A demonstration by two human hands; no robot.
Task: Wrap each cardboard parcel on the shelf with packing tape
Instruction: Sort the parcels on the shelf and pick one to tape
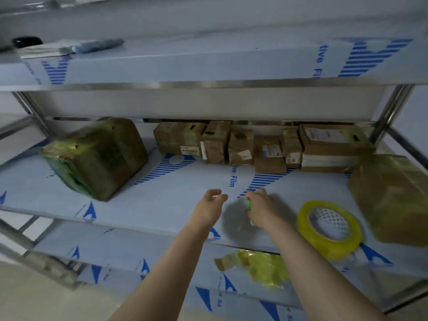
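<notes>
Where both arms reach over the middle shelf [150, 200], the left hand [209, 209] hovers with its fingers loosely curled and slightly apart, holding nothing. Just beside it, the right hand [262, 210] has its fingers curled round a small green tool [249, 204]; the blur hides what kind of tool it is. A tape roll [330, 229], yellow, lies with its hole facing up at the shelf's front edge, right of the right hand and apart from it. A big parcel [97, 156], sheathed in greenish tape, sits tilted at the left. Another taped parcel [391, 198] sits at the far right, near the roll. Small brown parcels [240, 144] stand in a row along the back. Crumpled yellow tape [261, 267] lies on the lower shelf [115, 246].
</notes>
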